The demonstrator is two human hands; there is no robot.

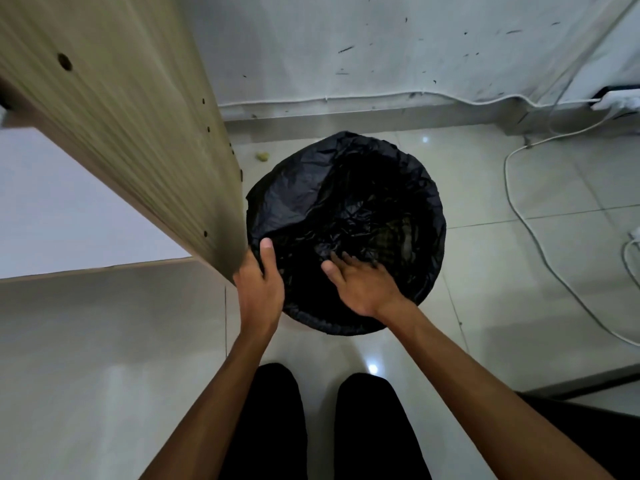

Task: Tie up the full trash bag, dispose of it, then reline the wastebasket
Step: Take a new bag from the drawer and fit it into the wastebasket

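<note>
A round wastebasket stands on the tiled floor, covered by a black trash bag [346, 188] whose edge is folded over the rim. My left hand [261, 284] grips the bag at the rim's near-left side, thumb on top. My right hand [363, 284] reaches inside the bag at the near side, fingers spread and pressing the plastic down. The basket's own walls are hidden under the bag, apart from a mesh pattern showing faintly through the plastic.
A wooden desk panel [131, 143] stands close on the left, touching the basket. White cables [519, 216] trail over the floor on the right. The wall [346, 64] is just behind the basket. A small yellowish scrap [262, 156] lies near the wall. My legs are below.
</note>
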